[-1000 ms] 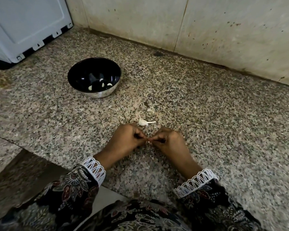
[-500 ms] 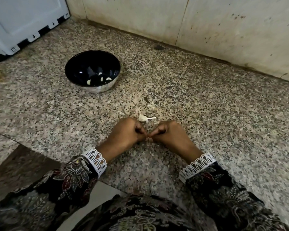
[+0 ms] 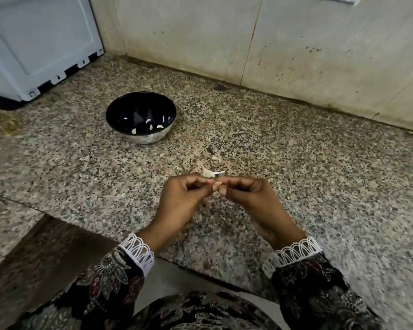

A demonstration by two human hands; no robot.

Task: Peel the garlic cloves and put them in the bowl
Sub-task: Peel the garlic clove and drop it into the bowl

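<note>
Head view shows both hands raised just above the speckled stone counter (image 3: 296, 163), fingertips meeting. The left hand (image 3: 184, 201) and the right hand (image 3: 253, 198) both pinch one small garlic clove (image 3: 217, 185) between them; its skin state is too small to tell. The clove's long axis appears to run roughly left to right, from one hand's fingertips to the other's.

The bowl (image 3: 150, 139) stands on the counter well apart from the hands, ahead and to the left. A few pale peeled cloves (image 3: 150, 126) lie at its bottom. The left hand is the nearer of the two to the bowl, so a drop would judge most direct from that side, travelling forward and leftward.

Just beyond the fingertips, a scrap of peel or stem (image 3: 211, 173) lies on the counter, apart from the hands, with smaller flakes further on.
</note>
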